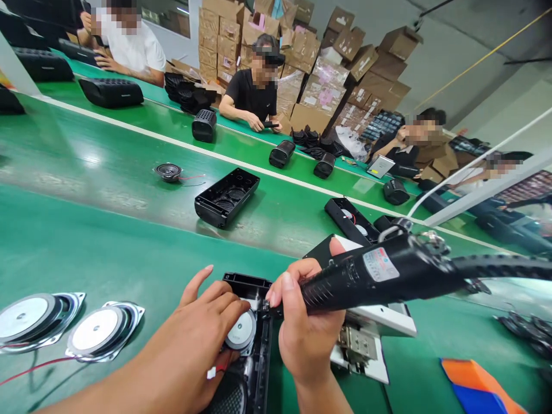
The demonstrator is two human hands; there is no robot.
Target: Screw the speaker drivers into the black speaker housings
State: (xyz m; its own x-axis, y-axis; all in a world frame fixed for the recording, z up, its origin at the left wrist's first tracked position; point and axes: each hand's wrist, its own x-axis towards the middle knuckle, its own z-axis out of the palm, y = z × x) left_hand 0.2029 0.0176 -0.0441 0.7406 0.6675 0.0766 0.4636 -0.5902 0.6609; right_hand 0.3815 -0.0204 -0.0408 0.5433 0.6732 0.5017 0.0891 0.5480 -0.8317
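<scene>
A black speaker housing [263, 356] lies open in front of me, with a round loudspeaker with a silver back [241, 332] set in its upper part. My left hand [215, 322] reaches over the housing, fingers above the loudspeaker and thumb below it, gripping it. A small white connector [211, 372] and red wire show by that thumb. My right hand [308, 322] is closed around a black electric screwdriver [345, 284], held tilted, its tip at the loudspeaker's right edge. My fingers partly hide the tip; a screw cannot be made out.
Two loose loudspeakers [97, 333] lie at the left. A white metal device [383, 316] stands behind my right hand, near an orange and blue piece [478, 382]. Across the green belt [107, 149] lie another open housing [226, 198] and a loudspeaker [168, 172]. Several people sit opposite.
</scene>
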